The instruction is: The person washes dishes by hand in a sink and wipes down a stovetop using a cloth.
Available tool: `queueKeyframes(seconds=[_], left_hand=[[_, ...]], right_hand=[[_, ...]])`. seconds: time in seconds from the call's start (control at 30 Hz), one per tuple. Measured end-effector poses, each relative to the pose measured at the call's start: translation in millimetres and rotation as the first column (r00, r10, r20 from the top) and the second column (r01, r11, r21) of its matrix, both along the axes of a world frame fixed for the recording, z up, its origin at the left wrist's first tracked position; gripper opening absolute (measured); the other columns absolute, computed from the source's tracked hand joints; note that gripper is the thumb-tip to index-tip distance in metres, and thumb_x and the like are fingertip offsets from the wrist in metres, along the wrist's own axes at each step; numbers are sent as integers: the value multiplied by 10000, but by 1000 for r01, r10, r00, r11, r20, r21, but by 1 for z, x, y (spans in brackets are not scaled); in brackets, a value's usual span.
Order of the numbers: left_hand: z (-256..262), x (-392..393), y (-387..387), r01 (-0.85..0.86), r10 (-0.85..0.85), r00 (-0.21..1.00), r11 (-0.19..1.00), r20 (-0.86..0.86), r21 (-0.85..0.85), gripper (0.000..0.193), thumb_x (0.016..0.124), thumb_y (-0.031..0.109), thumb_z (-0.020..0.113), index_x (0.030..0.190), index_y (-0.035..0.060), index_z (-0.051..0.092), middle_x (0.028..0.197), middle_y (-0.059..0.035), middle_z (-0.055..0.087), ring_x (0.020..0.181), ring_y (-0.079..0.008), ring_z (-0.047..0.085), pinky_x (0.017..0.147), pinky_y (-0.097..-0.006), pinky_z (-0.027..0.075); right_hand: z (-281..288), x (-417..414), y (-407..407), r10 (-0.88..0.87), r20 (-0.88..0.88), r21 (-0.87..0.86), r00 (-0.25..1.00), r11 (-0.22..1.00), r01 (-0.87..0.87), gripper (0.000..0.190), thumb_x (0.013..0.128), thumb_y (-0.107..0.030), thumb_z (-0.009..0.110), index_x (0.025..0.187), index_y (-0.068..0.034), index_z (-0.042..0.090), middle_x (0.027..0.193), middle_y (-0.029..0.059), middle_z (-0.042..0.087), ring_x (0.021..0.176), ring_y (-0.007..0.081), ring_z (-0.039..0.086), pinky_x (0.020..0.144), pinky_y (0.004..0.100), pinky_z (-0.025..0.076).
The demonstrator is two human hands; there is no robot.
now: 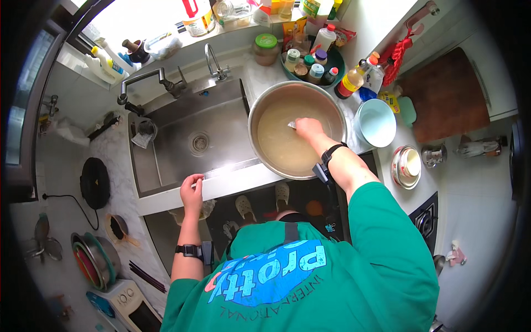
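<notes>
A large stainless steel basin (256, 137) stands at the sink's right edge, with cloudy, pale tan liquid (286, 145) in it. Over the liquid, my right hand (309, 128) is closed around a small whitish, shiny object (292, 125); most of it is hidden by the fingers, so its kind is unclear. My left hand (192, 189) is at the front rim of the stainless steel sink (220, 141), its fingers loosely curled and nothing seen in them. A drain strainer (199, 142) sits in the sink floor.
A black pull-down faucet (143, 81) and a slim chrome tap (215, 62) rise behind the sink. Right of the basin are light-blue bowls (376, 123) and a sauce bottle (354, 79). A tray of seasoning jars (317, 70) stands behind it. A gas hob (426, 222) lies farther right.
</notes>
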State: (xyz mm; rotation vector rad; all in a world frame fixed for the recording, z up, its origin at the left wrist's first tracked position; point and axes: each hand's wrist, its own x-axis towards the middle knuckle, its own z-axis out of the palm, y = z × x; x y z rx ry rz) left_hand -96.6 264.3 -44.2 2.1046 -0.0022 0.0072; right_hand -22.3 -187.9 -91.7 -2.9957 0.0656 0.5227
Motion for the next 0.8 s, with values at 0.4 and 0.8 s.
queueKeyframes(seconds=[0.4,0.8], left_hand=[[40,-9,-72,-42,38,996,998,84,48,105,874,34,586,908,16,683,874,-67,656,790,-152,624,640,-264,474],[52,-6,-95,21,-21,1000,1000,-5,-10,94,858,-3,592,902,-6,675,862,-81,657,800,-156,652,718,-276,513]], right_hand=[[60,-38,2,94,-215,134,972,989,-66,695,884,-190,581,1497,-297,271,1586,155,100,1424,473,142,1072,698,230],[-25,16,-78,-253,-319,769,913,494,406,402,893,-469,504,995,-114,663,925,129,646,942,341,641,810,595,474]])
